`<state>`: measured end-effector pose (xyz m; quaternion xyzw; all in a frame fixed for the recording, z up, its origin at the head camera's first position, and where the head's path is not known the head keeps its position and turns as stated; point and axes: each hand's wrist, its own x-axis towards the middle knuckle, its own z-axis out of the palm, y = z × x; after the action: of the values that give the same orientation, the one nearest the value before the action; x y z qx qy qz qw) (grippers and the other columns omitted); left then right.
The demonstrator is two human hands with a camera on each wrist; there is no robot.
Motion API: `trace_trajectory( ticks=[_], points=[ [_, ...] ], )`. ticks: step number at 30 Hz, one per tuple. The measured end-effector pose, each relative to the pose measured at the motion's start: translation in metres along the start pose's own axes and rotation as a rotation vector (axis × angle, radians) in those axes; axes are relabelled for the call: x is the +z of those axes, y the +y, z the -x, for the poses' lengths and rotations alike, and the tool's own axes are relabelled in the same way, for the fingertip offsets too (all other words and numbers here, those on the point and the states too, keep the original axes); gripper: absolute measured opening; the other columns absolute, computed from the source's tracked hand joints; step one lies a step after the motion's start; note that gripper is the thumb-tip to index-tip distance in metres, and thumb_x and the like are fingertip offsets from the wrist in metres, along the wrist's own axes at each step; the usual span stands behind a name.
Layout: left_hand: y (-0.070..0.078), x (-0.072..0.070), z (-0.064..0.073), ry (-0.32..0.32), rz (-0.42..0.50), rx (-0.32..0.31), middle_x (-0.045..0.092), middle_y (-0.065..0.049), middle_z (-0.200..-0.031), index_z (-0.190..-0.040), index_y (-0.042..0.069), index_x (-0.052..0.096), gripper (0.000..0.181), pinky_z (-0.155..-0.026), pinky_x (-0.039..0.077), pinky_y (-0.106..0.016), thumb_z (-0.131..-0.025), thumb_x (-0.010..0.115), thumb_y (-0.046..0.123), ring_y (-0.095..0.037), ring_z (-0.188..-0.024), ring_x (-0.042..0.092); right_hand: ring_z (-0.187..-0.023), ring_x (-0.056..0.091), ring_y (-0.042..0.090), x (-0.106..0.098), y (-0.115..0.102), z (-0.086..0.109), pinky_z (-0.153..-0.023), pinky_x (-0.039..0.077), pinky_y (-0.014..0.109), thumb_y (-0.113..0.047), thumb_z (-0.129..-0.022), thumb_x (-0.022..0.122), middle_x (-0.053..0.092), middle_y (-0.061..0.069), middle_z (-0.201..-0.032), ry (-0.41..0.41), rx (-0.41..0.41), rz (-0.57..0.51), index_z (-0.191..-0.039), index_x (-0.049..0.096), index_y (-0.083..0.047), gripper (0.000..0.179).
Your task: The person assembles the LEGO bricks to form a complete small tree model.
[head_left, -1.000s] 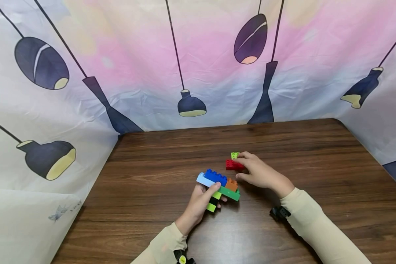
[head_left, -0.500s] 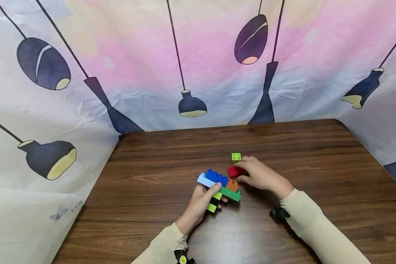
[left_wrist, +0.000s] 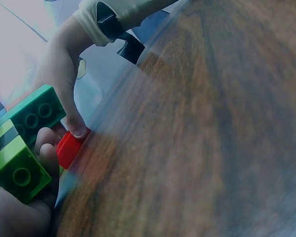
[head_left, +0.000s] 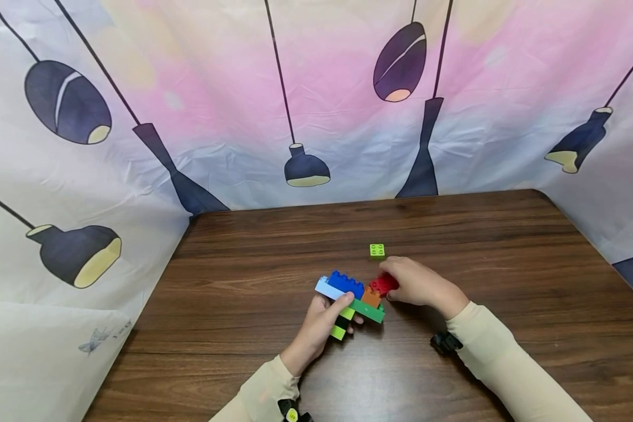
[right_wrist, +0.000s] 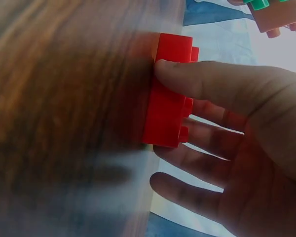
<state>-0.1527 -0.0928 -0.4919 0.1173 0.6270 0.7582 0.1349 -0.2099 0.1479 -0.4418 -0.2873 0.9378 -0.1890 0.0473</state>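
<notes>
While the left hand [head_left: 316, 328] clasps the brick stack [head_left: 350, 296], the right hand's [head_left: 419, 284] grip pinches a red brick [head_left: 384, 284] beside it.

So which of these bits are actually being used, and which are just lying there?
In use: left hand gripping the brick stack; right hand pinching the red brick beside it.
Lying about: lime brick alone on the wooden table; the lamp-print backdrop.
</notes>
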Motion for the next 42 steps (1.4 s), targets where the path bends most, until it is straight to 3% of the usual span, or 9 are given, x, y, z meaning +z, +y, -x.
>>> trace_trajectory(
  ticks=[8,15,22,42],
  points=[
    [0.001,0.0,0.0,-0.002,0.0,-0.013,0.075,-0.007,-0.084,-0.12,-0.001,0.059,0.027,-0.058,0.057,-0.026,-0.109,0.059,0.023,-0.015,-0.071,0.073,-0.094,0.061,0.02,-0.003,0.005,-0.001,-0.08,0.055,0.039,-0.013,-0.09,0.082,0.071,0.011,-0.117,-0.028,0.015,-0.053,-0.127,0.069,0.001,0.042],
    [0.0,-0.001,0.0,-0.002,-0.006,-0.018,0.074,-0.007,-0.087,-0.124,-0.002,0.057,0.029,-0.059,0.057,-0.026,-0.109,0.059,0.024,-0.015,-0.071,0.073,-0.095,0.059,0.021,-0.006,0.008,0.001,-0.08,0.053,0.037,-0.018,-0.094,0.078,0.071,0.008,-0.114,-0.062,0.015,-0.129,-0.125,0.071,0.002,0.037],
    [-0.001,-0.001,-0.001,-0.008,-0.006,-0.016,0.075,-0.007,-0.083,-0.12,-0.001,0.059,0.026,-0.058,0.056,-0.026,-0.109,0.059,0.023,-0.015,-0.071,0.073,-0.079,0.06,0.011,-0.01,0.01,0.001,-0.069,0.053,0.03,-0.016,-0.097,0.075,0.073,0.002,-0.101,-0.061,-0.023,-0.235,-0.121,0.072,0.003,0.031],
    [-0.001,-0.002,-0.001,0.008,-0.005,-0.028,0.075,-0.006,-0.088,-0.128,-0.001,0.056,0.031,-0.057,0.057,-0.025,-0.107,0.062,0.021,-0.014,-0.069,0.072,-0.079,0.058,0.012,-0.016,0.012,0.002,-0.071,0.052,0.029,-0.021,-0.104,0.07,0.072,0.005,-0.105,-0.06,-0.09,-0.315,-0.129,0.069,0.007,0.038]
  ],
)
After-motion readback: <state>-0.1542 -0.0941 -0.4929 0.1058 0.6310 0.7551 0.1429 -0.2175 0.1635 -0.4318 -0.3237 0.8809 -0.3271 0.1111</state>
